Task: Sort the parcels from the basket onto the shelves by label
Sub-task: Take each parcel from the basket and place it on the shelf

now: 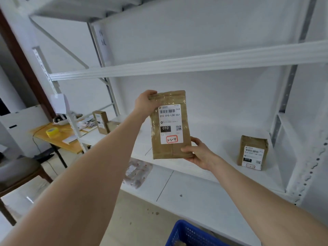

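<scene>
On shelf [221, 139], parcel [253, 152], hands [145, 103] [198, 153] gripping flat parcel [170, 125]

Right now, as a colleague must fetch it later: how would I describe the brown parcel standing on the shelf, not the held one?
Start at the white shelving; take the board below its crossbeam. At the board's right end, by the perforated upright, a brown parcel stands alone. Unlike the taller held parcel, marked 3-2-4, it is squat and untouched.

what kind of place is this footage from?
Probably a small parcel sorting or pickup room: white metal shelving, a held parcel with barcode label and handwritten 3-2-4, another parcel on the shelf, a blue basket below.
</scene>
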